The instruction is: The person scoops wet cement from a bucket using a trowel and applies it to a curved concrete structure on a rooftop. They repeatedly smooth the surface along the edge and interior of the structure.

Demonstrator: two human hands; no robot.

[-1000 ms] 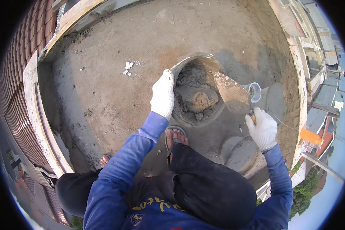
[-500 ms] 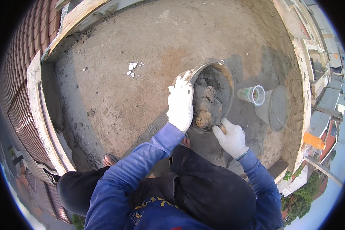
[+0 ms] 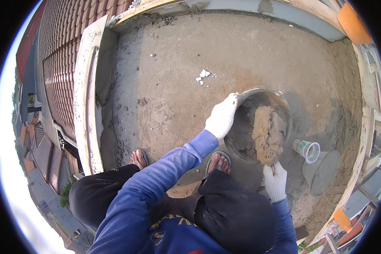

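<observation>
My left hand (image 3: 223, 115), in a white knit glove, is closed on the left rim of a grey bucket (image 3: 239, 146) that is tilted toward me. Wet mortar lies inside the bucket. My right hand (image 3: 275, 181), gloved alike, is wrapped round the handle of a trowel at the bucket's near edge. A thick heap of brown-grey mortar (image 3: 267, 135) covers the trowel's blade, so the metal is hidden. The heap sits over the bucket's mouth.
Right of the bucket are a clear plastic cup (image 3: 305, 151) and a second grey bucket (image 3: 328, 171). White fragments (image 3: 203, 75) lie on the rough cement floor (image 3: 173, 101). Low walls with wooden boards (image 3: 85, 93) border it. A tiled roof (image 3: 67, 38) lies beyond the left edge.
The trowel has come up with a large heap of mortar on its blade. My right hand has drawn back toward me. The whole view has shifted and turned; my left hand keeps the rim.
</observation>
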